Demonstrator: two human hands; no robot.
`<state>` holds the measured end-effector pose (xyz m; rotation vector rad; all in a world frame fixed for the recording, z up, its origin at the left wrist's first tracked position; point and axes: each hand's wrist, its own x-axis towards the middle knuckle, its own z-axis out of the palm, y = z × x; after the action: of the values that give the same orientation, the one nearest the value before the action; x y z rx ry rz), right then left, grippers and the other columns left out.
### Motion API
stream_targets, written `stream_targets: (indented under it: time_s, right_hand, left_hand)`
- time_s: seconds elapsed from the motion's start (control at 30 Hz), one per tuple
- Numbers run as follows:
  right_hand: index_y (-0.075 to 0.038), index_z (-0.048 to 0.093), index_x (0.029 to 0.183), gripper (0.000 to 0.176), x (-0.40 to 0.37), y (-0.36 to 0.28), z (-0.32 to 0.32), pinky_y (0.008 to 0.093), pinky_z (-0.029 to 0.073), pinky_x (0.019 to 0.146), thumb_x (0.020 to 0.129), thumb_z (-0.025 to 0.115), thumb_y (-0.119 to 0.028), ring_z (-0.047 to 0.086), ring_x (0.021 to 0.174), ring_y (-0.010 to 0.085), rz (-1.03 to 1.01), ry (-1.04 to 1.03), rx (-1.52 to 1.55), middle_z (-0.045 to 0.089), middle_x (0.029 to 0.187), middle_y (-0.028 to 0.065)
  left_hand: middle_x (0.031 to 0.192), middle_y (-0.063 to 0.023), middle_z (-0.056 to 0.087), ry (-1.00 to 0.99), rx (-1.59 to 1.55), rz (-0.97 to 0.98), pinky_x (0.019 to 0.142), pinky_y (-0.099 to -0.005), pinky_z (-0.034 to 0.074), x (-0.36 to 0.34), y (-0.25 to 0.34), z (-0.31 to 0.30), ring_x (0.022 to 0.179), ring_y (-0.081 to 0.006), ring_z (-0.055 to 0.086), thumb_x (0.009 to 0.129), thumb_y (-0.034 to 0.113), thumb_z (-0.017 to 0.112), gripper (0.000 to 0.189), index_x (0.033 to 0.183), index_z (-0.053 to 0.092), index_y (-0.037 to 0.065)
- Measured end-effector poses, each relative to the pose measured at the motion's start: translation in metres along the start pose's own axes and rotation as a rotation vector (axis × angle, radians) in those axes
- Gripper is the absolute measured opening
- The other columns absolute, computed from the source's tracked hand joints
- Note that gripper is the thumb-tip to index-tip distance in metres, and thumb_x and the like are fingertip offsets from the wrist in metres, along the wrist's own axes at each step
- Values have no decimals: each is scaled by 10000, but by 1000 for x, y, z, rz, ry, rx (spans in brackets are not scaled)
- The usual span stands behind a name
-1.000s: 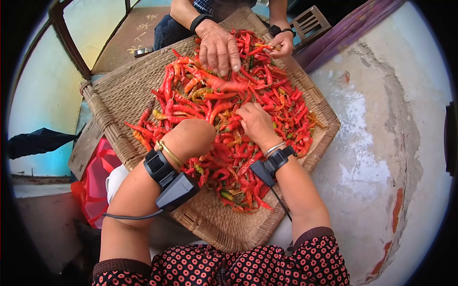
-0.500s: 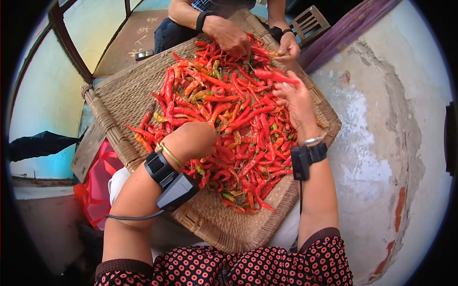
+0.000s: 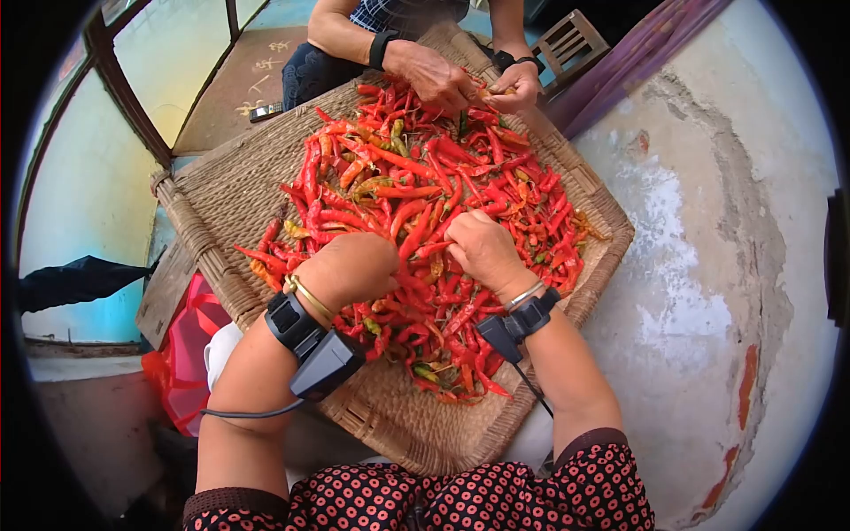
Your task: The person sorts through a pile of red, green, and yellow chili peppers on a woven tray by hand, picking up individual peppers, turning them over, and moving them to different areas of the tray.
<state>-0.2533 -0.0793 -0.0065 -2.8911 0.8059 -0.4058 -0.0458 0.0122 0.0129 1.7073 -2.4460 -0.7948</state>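
Now a red chili (image 3: 432, 250) lies crosswise btwn my hands, nearer R hand (image 3: 489, 253); R & L hand (image 3: 356, 265) both curled, grips hidden, can't tell.

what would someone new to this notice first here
Probably the bright heap of red peppers, spread across the middle of a woven tray. Next, the wearer's left hand and right hand, side by side over the near part of the heap. A co-worker's two hands are close together at its far edge.
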Motion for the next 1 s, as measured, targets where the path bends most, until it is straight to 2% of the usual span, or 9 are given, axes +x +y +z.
stream_targets:
  time_s: [0.1,0.2,0.37,0.57,0.7,0.77,0.83,0.87,1.0]
  right_hand:
    - [-65,545,764,106,-5,2,-15,354,471,657,702,624,-96,559,732,271,35,4,66,551,715,85]
    - [-27,599,781,95,-9,11,-29,278,466,520,768,593,-120,561,518,146,483,-300,597,582,624,44]
    - [-18,600,790,98,-4,27,-53,240,441,468,792,584,-115,536,509,89,642,-568,665,560,621,8]
    - [-11,609,842,91,22,30,-60,216,422,473,817,571,-90,493,512,53,489,-54,753,549,637,-16]
    - [-6,618,868,114,33,34,-58,211,421,468,815,581,-99,496,498,47,486,55,735,549,616,-18]
    - [0,604,950,193,35,46,-46,273,479,588,799,599,-119,590,650,141,546,14,598,603,757,69]
    - [0,569,1047,312,37,45,-32,343,469,773,779,618,-150,584,908,262,410,303,249,583,971,159]
    - [-4,532,1116,401,33,44,-32,375,413,887,763,629,-166,494,1066,322,389,257,202,517,1116,190]
    - [-22,573,1065,341,11,14,-38,358,435,848,759,622,-163,549,967,300,314,-54,377,571,998,160]
  left_hand:
    - [732,-147,614,-5,46,-14,653,-419,472,0,0,0,726,-327,597,739,266,607,225,834,655,67]
    - [737,-145,616,14,36,10,655,-421,473,0,-1,2,733,-328,598,741,263,605,221,835,655,70]
    - [745,-145,616,3,28,-12,661,-421,473,-1,1,-2,746,-328,598,744,253,603,215,845,655,71]
    - [741,-144,615,16,-3,21,662,-416,471,0,1,-1,746,-324,598,744,246,601,211,830,655,61]
    - [741,-143,615,16,-27,13,658,-417,469,0,1,-1,742,-322,598,743,245,600,210,820,655,58]
    - [731,-143,614,10,5,22,652,-418,468,1,0,1,730,-322,597,743,247,600,208,817,657,61]
    - [721,-143,611,14,4,21,648,-416,468,0,3,-3,723,-322,597,744,249,599,211,818,656,60]
    - [710,-143,609,19,0,17,644,-415,468,-1,4,-5,717,-322,597,745,252,599,214,819,654,59]
    - [702,-147,607,93,-42,95,637,-411,467,-1,-1,-5,702,-326,595,745,237,601,207,830,649,55]
